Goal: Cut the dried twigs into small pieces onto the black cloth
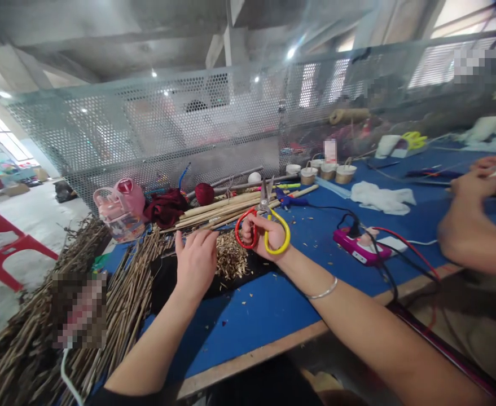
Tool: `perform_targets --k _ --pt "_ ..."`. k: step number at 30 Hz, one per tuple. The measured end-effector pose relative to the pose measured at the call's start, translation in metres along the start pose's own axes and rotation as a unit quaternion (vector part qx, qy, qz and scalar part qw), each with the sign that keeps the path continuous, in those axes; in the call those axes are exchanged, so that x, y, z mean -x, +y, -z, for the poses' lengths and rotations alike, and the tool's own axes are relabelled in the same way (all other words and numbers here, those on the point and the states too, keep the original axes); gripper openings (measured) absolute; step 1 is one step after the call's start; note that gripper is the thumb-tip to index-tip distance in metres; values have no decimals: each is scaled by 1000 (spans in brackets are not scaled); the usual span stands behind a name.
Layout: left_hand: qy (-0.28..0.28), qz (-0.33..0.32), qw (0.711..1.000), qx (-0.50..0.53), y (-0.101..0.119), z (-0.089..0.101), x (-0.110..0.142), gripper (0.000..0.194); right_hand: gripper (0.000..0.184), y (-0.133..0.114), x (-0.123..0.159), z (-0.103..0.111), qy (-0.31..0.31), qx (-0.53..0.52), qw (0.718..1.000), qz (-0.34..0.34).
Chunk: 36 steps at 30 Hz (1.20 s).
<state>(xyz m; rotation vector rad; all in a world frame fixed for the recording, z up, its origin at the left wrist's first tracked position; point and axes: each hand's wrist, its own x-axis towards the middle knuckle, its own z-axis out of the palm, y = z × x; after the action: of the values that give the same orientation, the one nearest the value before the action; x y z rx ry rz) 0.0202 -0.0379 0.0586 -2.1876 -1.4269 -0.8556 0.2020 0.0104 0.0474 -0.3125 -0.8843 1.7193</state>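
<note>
- Right forearm (pixel 370 327) nearest my camera, low on the right, a thin bangle (pixel 324 290) round it.
- Right hand (pixel 276 234): wrapped on the scissors (pixel 265 204), fingers through the red and yellow loops. Blades point up and away from it, slightly parted; I see nothing between them.
- Left hand (pixel 197 259): back toward me, fingers bent away. I cannot tell whether it pinches anything. It stands just beside the pile of bits (pixel 232 256), at that hand's right.
- Under the pile, a black cloth (pixel 163 285), spread on the blue surface (pixel 235 332); it runs out past the left hand's near side.
- Done, by my reading: a fair heap of small, pale, dry pieces has been gathered between the two hands. A few loose flecks lie on the surface nearer me and right of the right hand.
- Left over, by my reading: plenty. A thick bundle of dry stems (pixel 131 282) lies at full length to the left hand's left. I'd call the work partway, though I cannot tell how much of that bundle is meant for it.
- Beyond both hands: pale sticks (pixel 226 210), lying uncut as far as I can see. Just past the right hand, a blue glue gun (pixel 292 200); nobody is touching it.
</note>
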Motion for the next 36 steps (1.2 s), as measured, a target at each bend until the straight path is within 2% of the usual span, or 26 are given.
perform_targets --k 4,11,16,19,27,32,36 --pt "-21 8 1000 22 -15 -3 11 27 17 2 4 -7 16 8 1000 -13" --pt "-28 10 999 42 -35 1 20 26 28 16 -6 3 112 132 984 53" --pt "1 11 997 78 -40 -3 19 25 32 27 -8 4 149 170 973 46" --pt "39 21 994 101 -41 -7 20 26 31 31 -6 3 139 147 979 28" --pt "153 43 972 175 -38 -6 24 27 32 30 6 -6 47 52 997 -31" --pt "154 118 958 209 -34 0 25 26 34 39 11 -14 85 56 994 -49" --pt "139 184 928 293 -28 3 24 25 32 51 14 -17 92 131 984 -73"
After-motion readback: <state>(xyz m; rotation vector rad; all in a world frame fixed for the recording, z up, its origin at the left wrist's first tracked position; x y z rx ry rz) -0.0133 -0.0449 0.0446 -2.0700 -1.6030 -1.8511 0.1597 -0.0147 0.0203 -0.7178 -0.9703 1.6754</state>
